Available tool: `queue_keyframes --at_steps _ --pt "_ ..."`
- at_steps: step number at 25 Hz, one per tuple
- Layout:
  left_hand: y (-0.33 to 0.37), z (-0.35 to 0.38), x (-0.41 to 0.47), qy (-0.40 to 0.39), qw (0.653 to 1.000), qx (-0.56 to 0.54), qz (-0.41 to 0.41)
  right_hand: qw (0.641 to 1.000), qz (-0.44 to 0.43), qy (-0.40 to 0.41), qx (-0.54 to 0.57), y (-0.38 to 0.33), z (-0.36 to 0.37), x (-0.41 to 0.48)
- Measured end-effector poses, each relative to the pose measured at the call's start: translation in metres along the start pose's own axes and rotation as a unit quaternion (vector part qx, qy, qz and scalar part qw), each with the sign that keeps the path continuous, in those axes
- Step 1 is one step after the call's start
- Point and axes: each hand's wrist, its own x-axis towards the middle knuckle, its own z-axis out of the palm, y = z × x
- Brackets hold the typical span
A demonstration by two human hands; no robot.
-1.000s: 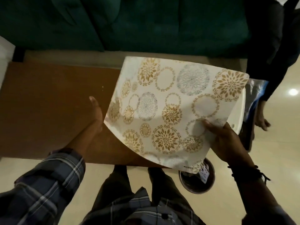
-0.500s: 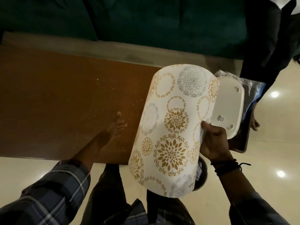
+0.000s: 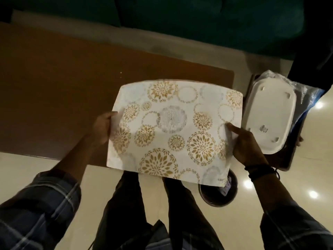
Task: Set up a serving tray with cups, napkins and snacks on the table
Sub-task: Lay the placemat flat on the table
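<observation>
I hold a white placemat (image 3: 173, 130) printed with gold and grey flower circles, spread flat above the right end of the brown table (image 3: 63, 87). My left hand (image 3: 101, 127) grips its left edge and my right hand (image 3: 245, 145) grips its right edge. The mat's near part hangs past the table's front edge. A white tray (image 3: 261, 112) lies upside down to the right, its small feet and a barcode label showing.
The white tray rests on a dark box (image 3: 288, 156) with clear plastic wrap (image 3: 297, 89) behind it. Another person in dark clothes (image 3: 313, 42) stands at the far right. A round bin (image 3: 219, 193) sits on the glossy floor by my legs. A green sofa (image 3: 180, 18) runs behind the table.
The mat was curled and held by my right hand alone. My left hand has left the table and taken the mat's left edge, and the mat is now spread flat.
</observation>
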Motion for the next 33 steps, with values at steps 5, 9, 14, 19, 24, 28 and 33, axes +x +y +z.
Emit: queue_keyframes --at_steps 5,9,14,19,24,28,33 --pt "-0.002 -0.090 0.028 0.019 0.998 0.050 -0.026 0.983 0.011 0.064 -0.173 0.044 0.021 0.038" --pt "-0.005 -0.111 0.041 0.067 0.996 0.058 0.003 0.941 -0.009 0.124 -0.315 0.075 0.055 0.056" --pt "-0.009 -0.130 0.069 0.153 0.980 0.120 0.036 0.919 0.001 0.179 -0.351 0.111 0.091 0.089" --pt "-0.011 -0.163 0.112 0.184 0.973 0.119 0.068 0.906 -0.011 0.220 -0.362 0.134 0.116 0.121" --pt "-0.017 -0.186 0.143 0.159 0.968 0.181 0.072 0.883 -0.026 0.251 -0.396 0.154 0.123 0.141" --pt "-0.039 -0.176 0.135 0.146 0.857 0.471 0.151 0.734 -0.122 0.126 -0.656 0.172 0.129 0.138" --pt "-0.068 -0.148 0.123 -0.013 0.809 0.564 0.166 0.570 -0.066 0.028 -0.818 0.200 0.124 0.141"
